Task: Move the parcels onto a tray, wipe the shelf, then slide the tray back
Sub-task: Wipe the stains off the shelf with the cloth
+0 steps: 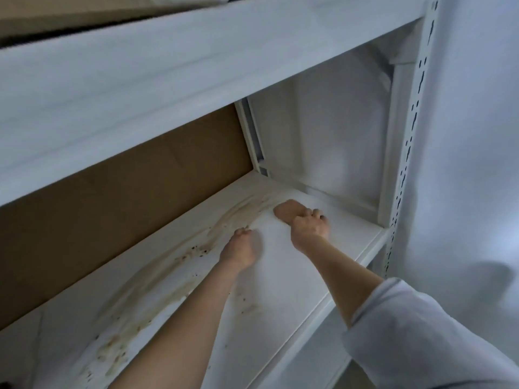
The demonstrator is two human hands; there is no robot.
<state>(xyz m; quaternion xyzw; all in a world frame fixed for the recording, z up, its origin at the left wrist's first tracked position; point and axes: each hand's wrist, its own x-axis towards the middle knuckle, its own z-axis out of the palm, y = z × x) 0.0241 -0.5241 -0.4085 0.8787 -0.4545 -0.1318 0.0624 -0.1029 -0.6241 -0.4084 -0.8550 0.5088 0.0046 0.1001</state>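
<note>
Shelf board of white painted metal (280, 282) is lying bare in front of the person, with no parcels and no tray in view, so I judge that the wiping step is going on. Brown smears and dark specks of dirt (179, 265) are running along the back part of the board, close to the brown cardboard sheet (118, 197) that is standing behind it. The front part near the arms is looking cleaner.

The right hand (310, 227) is reaching deep toward the far right corner and is gripping a small tan-brown pad, perhaps a sponge or folded cloth (288, 210). Its fingers are curled tightly over the pad and are pressing it flat on the board, probably to rub the end of the smear there. The left hand (241, 249) is resting on the board just beside the right one, with the fingers bent in a loose fist, holding nothing that I can see. I think it is only supporting the body during the long reach. The light sleeve (415, 332) is pushed up on the right arm, likely to keep it out of the dirt.
</note>
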